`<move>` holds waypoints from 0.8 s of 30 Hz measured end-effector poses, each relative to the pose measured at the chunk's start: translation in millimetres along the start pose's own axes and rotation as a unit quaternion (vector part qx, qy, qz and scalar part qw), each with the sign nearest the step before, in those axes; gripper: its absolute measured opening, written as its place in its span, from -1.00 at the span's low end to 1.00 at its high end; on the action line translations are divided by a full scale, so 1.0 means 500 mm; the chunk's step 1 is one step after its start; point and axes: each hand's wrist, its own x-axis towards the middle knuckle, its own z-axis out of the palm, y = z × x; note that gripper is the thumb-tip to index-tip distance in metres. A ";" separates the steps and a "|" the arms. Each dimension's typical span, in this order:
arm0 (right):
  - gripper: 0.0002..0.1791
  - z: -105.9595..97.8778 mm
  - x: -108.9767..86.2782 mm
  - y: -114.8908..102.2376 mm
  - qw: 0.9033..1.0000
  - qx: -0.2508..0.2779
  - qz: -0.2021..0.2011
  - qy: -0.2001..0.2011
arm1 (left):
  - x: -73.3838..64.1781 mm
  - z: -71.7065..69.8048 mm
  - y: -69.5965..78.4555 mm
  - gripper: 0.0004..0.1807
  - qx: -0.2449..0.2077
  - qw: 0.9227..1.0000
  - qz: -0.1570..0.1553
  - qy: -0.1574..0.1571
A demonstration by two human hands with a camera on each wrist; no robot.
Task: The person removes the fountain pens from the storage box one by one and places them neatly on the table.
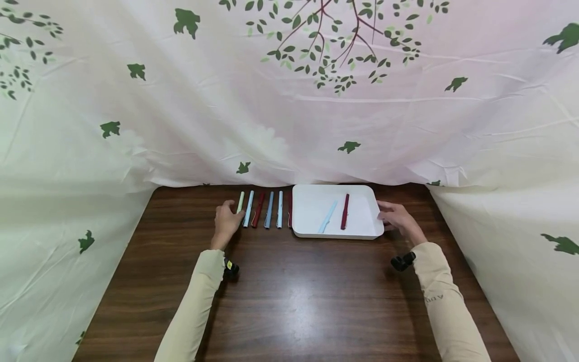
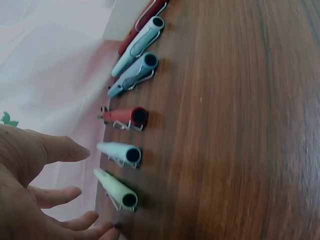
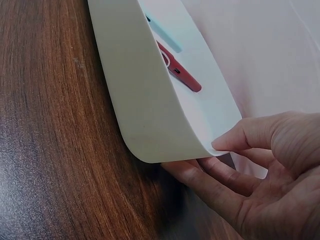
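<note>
My left hand [image 1: 225, 221] is at the left end of a row of capped pens, its thumb and fingers spread apart around the light green pen [image 2: 118, 189] without visibly gripping it. Beside that lie a pale blue pen [image 1: 248, 208], a red pen [image 1: 258, 210], a darker blue pen [image 1: 269, 210] and another pale blue pen [image 1: 279, 209]. With thumb above and fingers below, my right hand [image 1: 400, 219] pinches the right rim of a white tray [image 1: 363, 213]. Inside the tray are a light blue pen [image 1: 327, 216] and a dark red pen [image 1: 345, 211].
A further dark red pen [image 1: 290, 210] lies against the tray's left side, partly hidden by it. The brown wooden table [image 1: 289, 291] ends at the back against a white cloth [image 1: 190, 146] printed with leaves and birds.
</note>
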 end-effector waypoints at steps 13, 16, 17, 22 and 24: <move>-0.26 0.001 0.002 -0.002 1.000 -0.004 -0.002 -0.003 | -0.032 0.078 0.080 -0.49 -0.015 0.985 0.151 0.076; -0.26 0.002 0.003 -0.002 1.000 -0.008 0.000 -0.004 | -0.036 0.097 0.101 -0.53 -0.007 0.972 0.217 0.088; -0.27 0.002 0.003 -0.002 1.000 -0.007 0.000 -0.004 | -0.037 0.102 0.109 -0.54 -0.005 0.967 0.237 0.090; -0.28 0.001 0.003 -0.002 1.000 -0.008 -0.001 -0.006 | -0.039 0.130 0.145 -0.55 0.013 0.949 0.306 0.070; -0.28 0.000 0.003 -0.001 1.000 -0.008 -0.001 -0.005 | -0.042 0.143 0.159 -0.58 0.017 0.942 0.331 0.052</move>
